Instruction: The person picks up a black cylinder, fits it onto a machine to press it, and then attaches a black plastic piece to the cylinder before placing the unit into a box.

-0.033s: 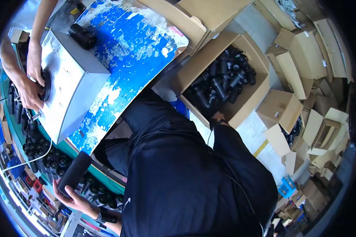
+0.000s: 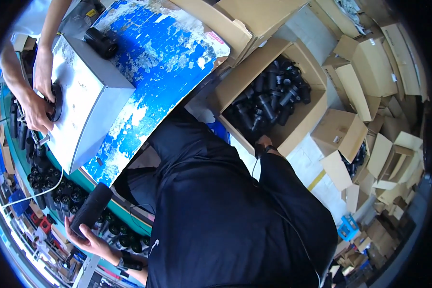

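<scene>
At the lower left my left hand [image 2: 92, 244] is closed round the lower end of a black cylinder [image 2: 95, 204] with a textured side, held tilted above rows of black parts. My right hand [image 2: 264, 141] is at the near edge of an open cardboard box [image 2: 300, 137]; its fingers are mostly hidden, so what they hold does not show. Inside that box lies a loose heap of black tubular parts [image 2: 269, 103].
A co-worker's hands [image 2: 37, 108] work at a black ring on a white metal box [image 2: 89, 103]. That box stands on a worn blue tabletop [image 2: 153, 72], beside another black cylinder [image 2: 101, 43]. Cardboard boxes [image 2: 338, 132] and a blue stool [image 2: 348, 227] are at the right.
</scene>
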The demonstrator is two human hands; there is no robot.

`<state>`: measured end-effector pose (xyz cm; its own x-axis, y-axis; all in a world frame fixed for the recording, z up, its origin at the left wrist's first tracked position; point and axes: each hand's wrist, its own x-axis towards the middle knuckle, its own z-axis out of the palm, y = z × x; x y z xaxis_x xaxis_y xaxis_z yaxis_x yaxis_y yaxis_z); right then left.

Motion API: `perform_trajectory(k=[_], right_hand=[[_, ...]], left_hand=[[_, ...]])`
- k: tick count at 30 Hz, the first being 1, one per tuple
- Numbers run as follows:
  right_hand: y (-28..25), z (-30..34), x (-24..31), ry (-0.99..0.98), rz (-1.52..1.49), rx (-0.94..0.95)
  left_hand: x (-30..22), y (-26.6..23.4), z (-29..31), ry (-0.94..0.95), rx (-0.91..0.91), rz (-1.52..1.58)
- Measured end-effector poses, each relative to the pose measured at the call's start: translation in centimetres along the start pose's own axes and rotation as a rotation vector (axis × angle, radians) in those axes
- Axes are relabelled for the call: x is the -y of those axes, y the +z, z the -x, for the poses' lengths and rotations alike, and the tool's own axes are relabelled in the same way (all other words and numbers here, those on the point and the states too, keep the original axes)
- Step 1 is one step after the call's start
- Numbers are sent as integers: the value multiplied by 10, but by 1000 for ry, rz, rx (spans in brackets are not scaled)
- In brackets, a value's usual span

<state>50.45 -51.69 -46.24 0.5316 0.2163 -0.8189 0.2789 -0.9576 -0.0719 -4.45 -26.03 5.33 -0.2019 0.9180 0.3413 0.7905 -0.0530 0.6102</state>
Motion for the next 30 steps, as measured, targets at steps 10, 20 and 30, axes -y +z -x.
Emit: perform_trajectory(k=[10, 20, 30], right_hand=[[-153, 186, 255, -907, -52, 561], [-103, 458, 457, -1604, 136, 512], [-66, 475, 507, -1356, -648, 900]], left_hand=[[6, 19, 3, 54, 91, 211], [-16, 76, -49, -135, 268, 512], [22, 83, -41, -331, 554, 1134]])
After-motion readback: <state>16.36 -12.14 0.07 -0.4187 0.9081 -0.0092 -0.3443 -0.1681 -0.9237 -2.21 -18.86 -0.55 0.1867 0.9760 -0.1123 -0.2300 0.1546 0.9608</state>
